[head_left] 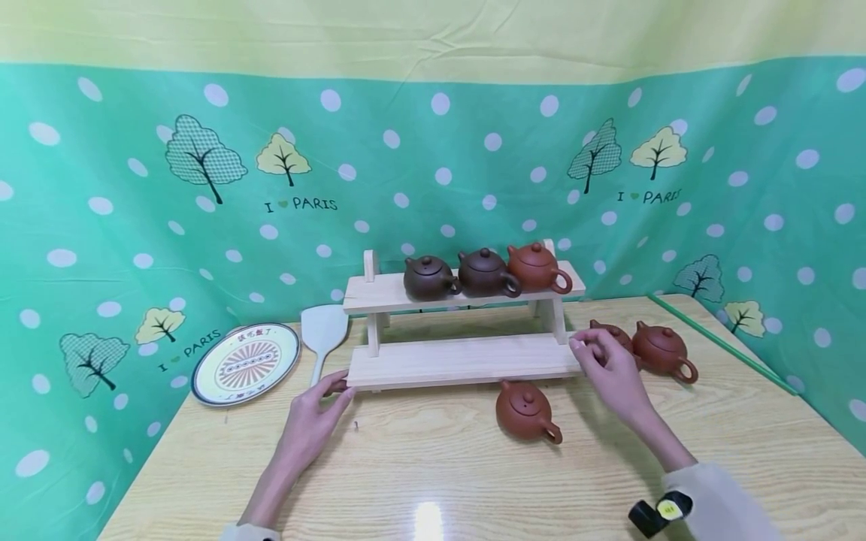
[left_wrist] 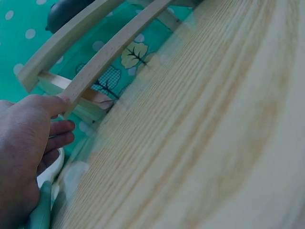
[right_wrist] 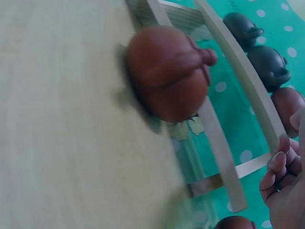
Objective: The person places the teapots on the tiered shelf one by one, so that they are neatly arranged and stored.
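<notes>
- With left hand [head_left: 314, 418], pinches lower-left end of two-tiered pale wooden rack [head_left: 467, 359], set on light wood-grained table [head_left: 413, 458].
- With right hand [head_left: 614, 376], curls fingers near right end; cannot tell whether touching.
- Along upper board [head_left: 379, 294]: two round dark-brown teapots [head_left: 428, 279], one round reddish-brown teapot [head_left: 531, 270].

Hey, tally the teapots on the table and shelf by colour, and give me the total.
Dark brown teapots: 2
Reddish-brown teapots: 4
Total: 6
</notes>
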A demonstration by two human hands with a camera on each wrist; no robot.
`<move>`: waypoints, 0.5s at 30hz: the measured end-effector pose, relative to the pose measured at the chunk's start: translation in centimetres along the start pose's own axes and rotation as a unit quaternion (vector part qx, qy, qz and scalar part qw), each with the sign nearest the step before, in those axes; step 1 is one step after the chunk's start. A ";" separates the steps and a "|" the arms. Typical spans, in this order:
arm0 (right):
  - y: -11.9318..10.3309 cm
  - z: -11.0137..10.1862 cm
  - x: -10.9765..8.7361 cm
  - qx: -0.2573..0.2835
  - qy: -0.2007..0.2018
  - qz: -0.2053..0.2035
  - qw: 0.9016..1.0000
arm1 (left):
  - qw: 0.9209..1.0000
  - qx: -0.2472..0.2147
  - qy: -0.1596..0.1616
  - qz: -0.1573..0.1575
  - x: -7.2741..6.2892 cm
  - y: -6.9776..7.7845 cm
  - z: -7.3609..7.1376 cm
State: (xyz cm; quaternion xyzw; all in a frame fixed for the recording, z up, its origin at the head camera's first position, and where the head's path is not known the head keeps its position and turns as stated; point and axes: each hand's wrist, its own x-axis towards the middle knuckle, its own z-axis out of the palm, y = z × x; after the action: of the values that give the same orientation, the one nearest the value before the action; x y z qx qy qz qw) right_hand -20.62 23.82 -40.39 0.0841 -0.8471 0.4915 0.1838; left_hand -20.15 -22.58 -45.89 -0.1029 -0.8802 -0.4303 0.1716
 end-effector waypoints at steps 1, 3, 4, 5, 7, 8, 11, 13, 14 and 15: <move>0.0 0.1 -0.4 0.000 -0.001 0.003 1.000 | 1.000 0.001 0.001 0.001 0.0 0.0 0.0; 0.2 0.3 -1.0 -0.004 -0.003 0.006 1.000 | 1.000 0.004 0.003 0.004 0.0 0.0 0.1; 0.3 0.4 -1.4 -0.005 -0.004 0.006 1.000 | 1.000 0.005 0.005 0.006 0.0 0.0 0.1; 0.3 0.5 -1.7 -0.005 -0.005 0.005 1.000 | 1.000 0.006 0.006 0.007 0.0 0.0 0.1; 0.5 0.6 -2.3 -0.003 -0.005 -0.002 1.000 | 1.000 0.008 0.008 0.009 0.0 0.0 0.1; 0.5 0.7 -2.6 -0.002 -0.007 -0.005 1.000 | 1.000 0.009 0.009 0.010 0.0 0.0 0.2; 0.6 0.9 -3.3 0.005 -0.013 -0.009 1.000 | 1.000 0.008 0.007 0.008 0.1 0.0 0.1; 0.6 1.0 -3.8 0.007 -0.020 -0.006 1.000 | 1.000 0.007 0.005 0.005 0.1 0.0 0.1; 0.6 1.1 -4.1 0.010 -0.024 -0.002 1.000 | 1.000 0.005 0.004 0.005 0.1 0.0 0.1; 0.7 1.1 -4.3 0.012 -0.028 0.001 1.000 | 1.000 0.005 0.003 0.004 0.1 0.0 0.1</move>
State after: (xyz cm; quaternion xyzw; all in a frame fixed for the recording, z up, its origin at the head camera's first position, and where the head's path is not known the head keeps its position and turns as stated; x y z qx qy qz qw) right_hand -17.17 23.07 -43.09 0.0996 -0.8458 0.4996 0.1586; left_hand -20.22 -22.54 -45.93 -0.1047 -0.8814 -0.4256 0.1765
